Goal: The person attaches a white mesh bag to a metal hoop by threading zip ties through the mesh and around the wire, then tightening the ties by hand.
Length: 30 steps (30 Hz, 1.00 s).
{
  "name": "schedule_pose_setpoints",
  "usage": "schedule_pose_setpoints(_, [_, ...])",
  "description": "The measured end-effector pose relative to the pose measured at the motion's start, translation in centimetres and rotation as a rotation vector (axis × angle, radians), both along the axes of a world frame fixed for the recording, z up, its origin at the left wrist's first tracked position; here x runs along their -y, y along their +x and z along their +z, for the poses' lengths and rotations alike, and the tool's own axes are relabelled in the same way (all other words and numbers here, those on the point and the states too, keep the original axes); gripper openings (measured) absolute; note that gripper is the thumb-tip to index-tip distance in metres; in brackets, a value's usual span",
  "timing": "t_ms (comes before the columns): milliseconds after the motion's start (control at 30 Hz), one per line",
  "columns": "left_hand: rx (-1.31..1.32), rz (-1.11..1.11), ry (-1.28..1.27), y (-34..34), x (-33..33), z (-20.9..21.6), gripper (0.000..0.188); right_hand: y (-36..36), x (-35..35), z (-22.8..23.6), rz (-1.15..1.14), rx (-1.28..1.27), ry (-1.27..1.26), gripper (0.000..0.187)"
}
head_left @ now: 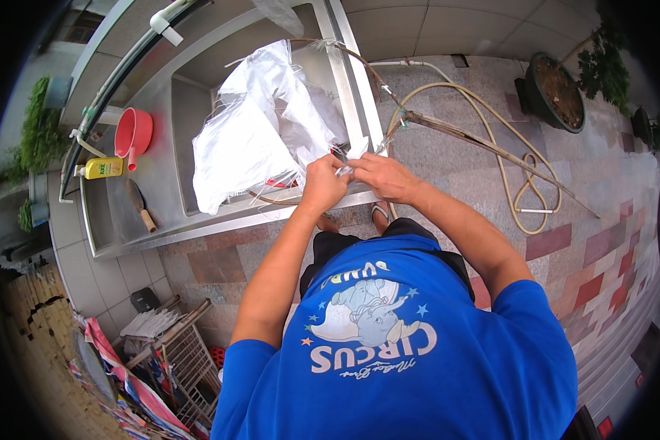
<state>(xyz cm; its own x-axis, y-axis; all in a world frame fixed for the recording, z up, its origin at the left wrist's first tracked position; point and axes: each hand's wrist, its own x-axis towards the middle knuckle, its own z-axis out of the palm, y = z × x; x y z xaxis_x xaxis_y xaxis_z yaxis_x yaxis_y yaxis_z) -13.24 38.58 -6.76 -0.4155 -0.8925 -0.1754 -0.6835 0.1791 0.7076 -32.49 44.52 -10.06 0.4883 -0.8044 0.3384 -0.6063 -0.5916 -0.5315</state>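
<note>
A white woven sack lies crumpled in the stainless steel sink, its frayed threads hanging loose. A thin brown hoop shows along the sack's near edge and seems to join a long stick reaching out to the right. Over the sink's front right rim, my left hand is closed in a pinch on a twisted white bit of the sack. Close against it, my right hand pinches the same bit from the other side. The fingertips partly hide what they grip.
Left on the sink's drainboard are a red dipper, a yellow bottle and a knife with a wooden handle. A beige hose loops over the tiled floor at right, near a potted plant. A rack stands lower left.
</note>
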Motion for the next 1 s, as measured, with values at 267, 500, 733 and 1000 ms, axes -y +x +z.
schedule_pose_setpoints(267, [0.161, -0.112, -0.099, 0.8, -2.0, 3.2, 0.013, -0.2, 0.1, -0.5, -0.119, -0.019, 0.126, 0.024])
schedule_pose_setpoints(500, [0.269, -0.186, -0.673, -0.3, -4.8, 5.6, 0.005, 0.4, 0.0, -0.2, -0.174, -0.052, 0.141, 0.019])
schedule_pose_setpoints(733, [0.007, -0.102, -0.510, 0.4, -4.2, 4.1, 0.008, 0.7, 0.9, 0.5, -0.245, -0.013, 0.166, 0.012])
schedule_pose_setpoints(1000, [-0.206, -0.124, -0.309, -0.2, -2.2, 3.0, 0.013, -0.1, 2.4, 0.1, -0.258, 0.201, 0.324, 0.020])
